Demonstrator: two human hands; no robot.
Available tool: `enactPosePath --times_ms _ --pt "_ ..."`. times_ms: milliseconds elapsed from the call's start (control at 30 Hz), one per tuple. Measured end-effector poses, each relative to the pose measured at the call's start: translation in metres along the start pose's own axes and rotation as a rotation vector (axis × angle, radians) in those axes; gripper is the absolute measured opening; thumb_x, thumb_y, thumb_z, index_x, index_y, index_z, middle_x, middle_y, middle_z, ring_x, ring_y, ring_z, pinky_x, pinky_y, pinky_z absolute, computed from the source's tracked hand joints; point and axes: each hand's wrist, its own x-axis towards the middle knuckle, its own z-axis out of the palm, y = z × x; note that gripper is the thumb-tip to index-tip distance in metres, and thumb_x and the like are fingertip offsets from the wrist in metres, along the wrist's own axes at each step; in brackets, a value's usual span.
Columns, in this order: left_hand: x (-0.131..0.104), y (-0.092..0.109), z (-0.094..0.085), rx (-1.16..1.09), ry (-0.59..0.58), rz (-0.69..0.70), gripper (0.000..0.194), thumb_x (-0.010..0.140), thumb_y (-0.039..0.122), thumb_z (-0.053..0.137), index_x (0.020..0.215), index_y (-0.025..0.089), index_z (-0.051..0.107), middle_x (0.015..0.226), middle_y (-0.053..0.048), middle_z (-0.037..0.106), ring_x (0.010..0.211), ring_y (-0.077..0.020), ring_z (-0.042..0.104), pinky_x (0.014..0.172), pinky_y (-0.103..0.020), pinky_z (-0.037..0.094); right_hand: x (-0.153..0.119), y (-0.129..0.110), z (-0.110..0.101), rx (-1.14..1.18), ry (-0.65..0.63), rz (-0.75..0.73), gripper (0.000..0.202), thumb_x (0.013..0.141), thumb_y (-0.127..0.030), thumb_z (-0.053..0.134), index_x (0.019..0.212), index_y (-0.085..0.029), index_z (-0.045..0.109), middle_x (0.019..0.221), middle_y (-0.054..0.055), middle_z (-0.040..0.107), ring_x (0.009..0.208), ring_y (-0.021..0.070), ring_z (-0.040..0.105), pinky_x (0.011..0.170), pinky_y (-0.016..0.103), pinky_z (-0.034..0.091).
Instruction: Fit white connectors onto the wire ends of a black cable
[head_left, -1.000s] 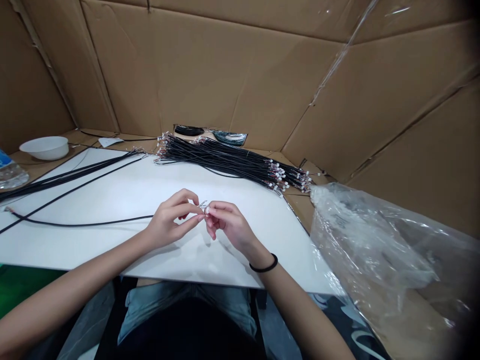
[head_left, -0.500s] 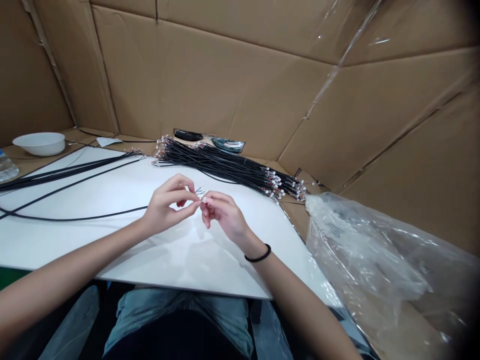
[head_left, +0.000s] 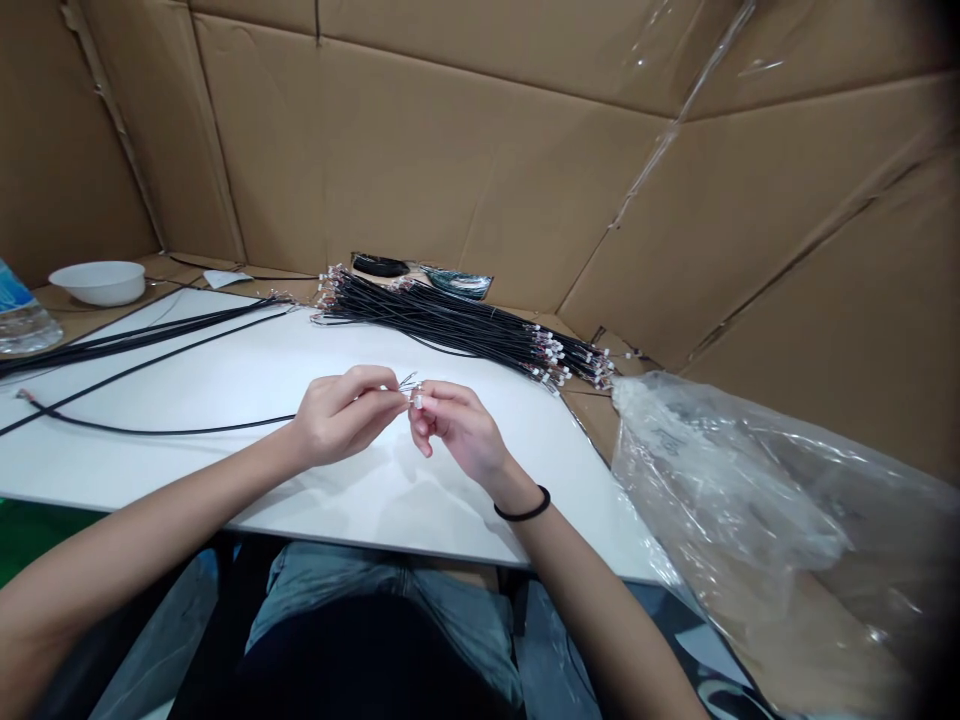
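Note:
My left hand (head_left: pixel 349 412) is closed in a pinch on the thin wires at the end of a black cable (head_left: pixel 187 431), which trails off to the left across the white board. Facing it, my right hand (head_left: pixel 459 425) pinches a small white connector (head_left: pixel 418 401) between thumb and forefinger. The fingertips of both hands nearly meet. Several loose wire ends (head_left: pixel 409 381) stick up between them. Whether a wire sits inside the connector is too small to tell.
Beyond my hands lies a thick bundle of black cables (head_left: pixel 442 320) with white connectors. More cables (head_left: pixel 150 330) stretch out at the left. A white bowl (head_left: pixel 97 284) and a water bottle (head_left: pixel 26 315) stand far left; a clear plastic bag (head_left: pixel 720 470) lies right. Cardboard walls (head_left: pixel 480 150) enclose the board.
My left fingers have drawn closer together around the wires. The white connector shows more plainly in my right hand. The view has shifted slightly, bringing more of the bottle into sight.

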Motion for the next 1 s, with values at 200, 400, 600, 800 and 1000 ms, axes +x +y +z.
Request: enactPosePath --times_ms 200,400,600,800,1000 --pt "0.0004 -0.0029 0.0015 -0.009 0.054 0.043 0.013 0.081 0.012 0.066 0.091 0.016 0.06 0.085 -0.004 0.063 0.065 -0.0091 0.061 0.059 -0.018 0.05 -0.0008 0.0025 -0.0004 -0.005 -0.012 -0.021 0.021 0.078 -0.031 0.065 0.067 -0.014 0.062 0.054 -0.002 0.052 0.043 0.0092 0.05 0.041 0.021 0.039" --pt "0.0013 -0.0001 -0.001 -0.036 0.069 0.032 0.008 0.083 0.014 0.065 0.088 0.016 0.06 0.082 -0.004 0.062 0.062 -0.0084 0.059 0.057 -0.018 0.05 -0.0029 0.0026 0.0009 0.022 -0.038 -0.018 0.022 0.081 -0.031 0.063 0.068 -0.013 0.062 0.055 -0.002 0.053 0.043 0.0093 0.051 0.041 0.021 0.04" --pt "0.0054 0.0015 -0.0049 -0.046 0.059 0.06 0.008 0.082 0.013 0.065 0.087 0.015 0.06 0.081 -0.004 0.062 0.061 -0.0074 0.059 0.055 -0.016 0.05 -0.0036 0.0022 0.0009 0.047 -0.057 -0.013 0.022 0.081 -0.031 0.064 0.069 -0.013 0.063 0.057 -0.001 0.054 0.044 0.0092 0.051 0.041 0.021 0.041" --pt "0.0047 0.0004 -0.004 -0.04 0.065 0.073 0.007 0.082 0.013 0.066 0.086 0.014 0.061 0.08 -0.004 0.062 0.059 -0.0068 0.058 0.054 -0.016 0.049 -0.0038 0.0018 -0.0005 0.026 -0.057 -0.031 0.021 0.082 -0.029 0.064 0.069 -0.013 0.063 0.058 -0.001 0.055 0.046 0.009 0.052 0.042 0.021 0.041" --pt "0.0049 0.0001 -0.0045 -0.048 0.067 0.106 0.008 0.082 0.012 0.066 0.089 0.013 0.062 0.079 -0.005 0.062 0.056 -0.0072 0.057 0.051 -0.017 0.048 -0.0042 -0.0005 -0.0001 0.0 -0.052 -0.036 0.021 0.083 -0.028 0.063 0.068 -0.013 0.063 0.056 -0.001 0.054 0.046 0.009 0.051 0.043 0.021 0.041"
